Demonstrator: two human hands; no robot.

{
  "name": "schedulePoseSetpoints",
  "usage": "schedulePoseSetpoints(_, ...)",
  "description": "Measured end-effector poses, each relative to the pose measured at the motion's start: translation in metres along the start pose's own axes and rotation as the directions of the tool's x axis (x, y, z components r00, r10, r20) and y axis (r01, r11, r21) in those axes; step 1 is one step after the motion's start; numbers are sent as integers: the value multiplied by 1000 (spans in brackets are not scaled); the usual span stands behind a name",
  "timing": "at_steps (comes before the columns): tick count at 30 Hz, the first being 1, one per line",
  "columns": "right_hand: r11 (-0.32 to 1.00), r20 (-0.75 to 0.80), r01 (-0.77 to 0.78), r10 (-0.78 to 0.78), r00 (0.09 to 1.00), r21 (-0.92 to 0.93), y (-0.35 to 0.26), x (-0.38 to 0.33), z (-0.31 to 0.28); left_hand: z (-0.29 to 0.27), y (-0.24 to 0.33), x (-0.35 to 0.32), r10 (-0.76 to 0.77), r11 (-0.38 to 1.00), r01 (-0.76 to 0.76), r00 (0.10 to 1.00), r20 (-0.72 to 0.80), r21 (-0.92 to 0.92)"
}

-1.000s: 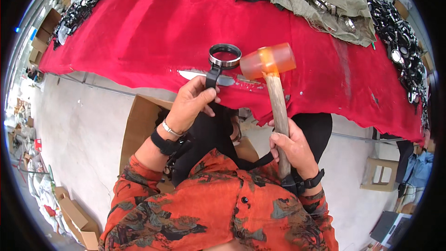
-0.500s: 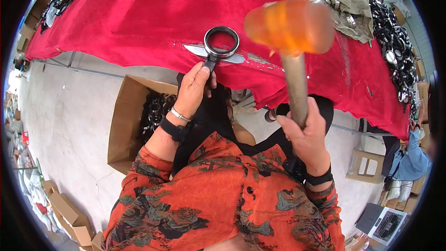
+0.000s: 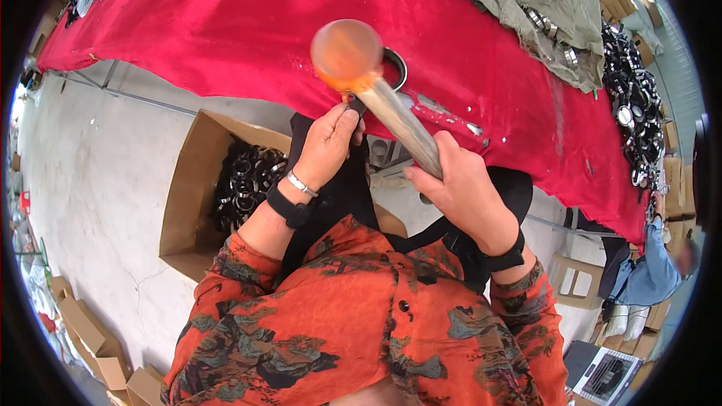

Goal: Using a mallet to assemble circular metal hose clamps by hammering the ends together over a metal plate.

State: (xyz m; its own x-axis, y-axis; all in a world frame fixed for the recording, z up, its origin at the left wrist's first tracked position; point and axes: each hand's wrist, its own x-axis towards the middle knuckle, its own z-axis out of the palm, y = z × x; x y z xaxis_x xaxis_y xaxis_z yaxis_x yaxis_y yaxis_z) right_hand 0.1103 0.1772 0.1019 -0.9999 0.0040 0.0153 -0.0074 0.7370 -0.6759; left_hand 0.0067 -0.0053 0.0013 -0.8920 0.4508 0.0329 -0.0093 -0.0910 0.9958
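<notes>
My left hand [image 3: 327,143] is closed round the black handle of a magnifying glass [image 3: 402,69], whose ring lies at the near edge of the red-covered table [image 3: 248,37]. My right hand [image 3: 466,192] grips the wooden handle of a mallet [image 3: 402,122] with a translucent orange head. The slightly blurred head hangs over the magnifying glass, hiding the left part of its ring and some of its handle. Whether the mallet touches it, I cannot tell. Just right of the ring, the cloth has a worn strip with pale, hard-looking patches [image 3: 444,114].
A cardboard box [image 3: 180,195] by my left knee holds many black magnifying glasses [image 3: 248,180]. More lie piled along the table's right end [image 3: 635,113], beside a grey-green cloth [image 3: 541,0]. A person in blue [image 3: 639,278] is at far right, near a beige stool [image 3: 577,283].
The mallet has swung left and its head now covers part of the magnifying glass. My right hand moved left with it. My left hand shifted slightly right, still on the handle.
</notes>
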Motion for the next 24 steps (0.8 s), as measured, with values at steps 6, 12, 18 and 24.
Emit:
schedulePoseSetpoints(6, 995, -105, -32, 42, 994, 95, -44, 26, -33, -6, 6, -6, 26, 997, -23, 999, -46, 79)
schedulePoseSetpoints(12, 957, -41, -290, 289, 956, -8, -3, 45, -43, -2, 4, -2, 10, 999, -9, 1000, -19, 46)
schedulePoseSetpoints(18, 909, -87, -262, 305, 948, 324, -27, 36, -65, -5, 1, -7, 23, 999, -21, 999, -46, 50)
schedulePoseSetpoints(24, 799, 187, -474, 435, 881, 370, 7, 33, -54, -2, -4, -2, 34, 999, -34, 999, -2, 25)
